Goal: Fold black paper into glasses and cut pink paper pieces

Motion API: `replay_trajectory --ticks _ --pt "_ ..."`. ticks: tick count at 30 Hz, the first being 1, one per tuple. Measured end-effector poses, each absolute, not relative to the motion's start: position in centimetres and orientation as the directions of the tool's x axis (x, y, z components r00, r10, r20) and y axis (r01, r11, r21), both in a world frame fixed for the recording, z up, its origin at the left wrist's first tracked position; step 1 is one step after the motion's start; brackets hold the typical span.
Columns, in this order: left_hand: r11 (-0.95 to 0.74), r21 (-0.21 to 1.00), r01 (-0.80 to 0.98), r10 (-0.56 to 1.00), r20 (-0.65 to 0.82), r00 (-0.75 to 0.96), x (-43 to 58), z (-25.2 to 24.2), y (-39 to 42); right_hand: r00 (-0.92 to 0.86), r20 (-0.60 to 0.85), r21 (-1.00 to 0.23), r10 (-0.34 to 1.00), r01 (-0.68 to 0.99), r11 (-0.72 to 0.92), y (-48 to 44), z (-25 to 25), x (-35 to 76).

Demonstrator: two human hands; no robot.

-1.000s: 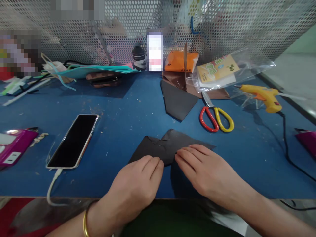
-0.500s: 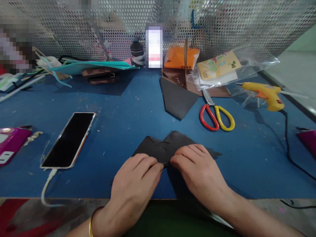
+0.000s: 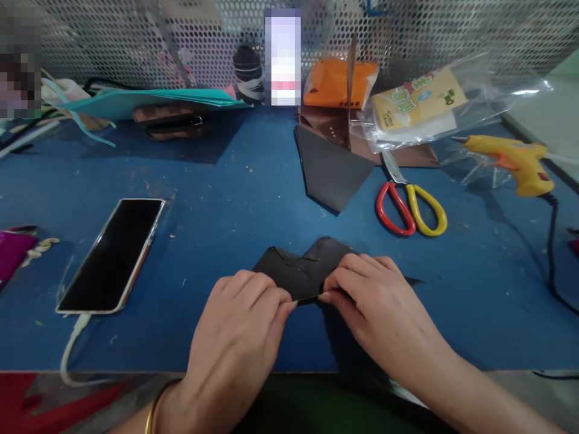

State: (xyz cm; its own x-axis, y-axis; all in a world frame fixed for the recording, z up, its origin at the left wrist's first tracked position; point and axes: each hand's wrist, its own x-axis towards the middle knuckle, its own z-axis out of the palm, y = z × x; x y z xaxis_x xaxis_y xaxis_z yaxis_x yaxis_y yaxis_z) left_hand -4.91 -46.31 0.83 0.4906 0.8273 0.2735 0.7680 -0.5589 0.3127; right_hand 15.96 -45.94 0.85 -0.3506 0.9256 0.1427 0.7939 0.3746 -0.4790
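- One black sheet (image 3: 304,278), its far edge dipping mid-way, is at the near middle of the blue table (image 3: 217,199).
- The left hand (image 3: 239,328) pinches its near edge, leftward.
- The right hand (image 3: 380,301) pinches that edge, rightward.
- Scissors (image 3: 410,196) lie farther right.

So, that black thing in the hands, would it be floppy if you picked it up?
The black piece might bend but not flop like cloth, since it looks thin yet has crisp, angular edges. It's probably light for its size, being so thin. It seems likely to crumple if squeezed, as crease lines already show.
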Motion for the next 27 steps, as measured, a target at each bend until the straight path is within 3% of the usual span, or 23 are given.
replay_trajectory --ticks 5,12,18,27 --pt "-0.568 0.268 0.778 0.822 0.24 0.517 -4.7 1.3 -45.7 -0.356 0.1 -0.468 0.929 0.807 0.36 -45.5 1.1 15.9" --pt "-0.449 0.505 0.737 0.874 0.077 0.48 -5.0 1.5 -45.5 -0.299 -0.033 -0.551 0.954 0.802 0.233 -45.1 1.5 16.2" --pt "-0.484 0.541 0.688 0.87 0.208 0.448 -4.6 1.2 -46.0 -0.303 0.033 -0.728 0.953 0.646 0.23 -45.8 1.1 16.3" --pt "-0.494 0.532 0.688 0.869 0.277 0.41 -4.5 0.9 -46.3 -0.304 0.075 -0.752 0.95 0.608 0.254 -46.3 0.8 15.9"
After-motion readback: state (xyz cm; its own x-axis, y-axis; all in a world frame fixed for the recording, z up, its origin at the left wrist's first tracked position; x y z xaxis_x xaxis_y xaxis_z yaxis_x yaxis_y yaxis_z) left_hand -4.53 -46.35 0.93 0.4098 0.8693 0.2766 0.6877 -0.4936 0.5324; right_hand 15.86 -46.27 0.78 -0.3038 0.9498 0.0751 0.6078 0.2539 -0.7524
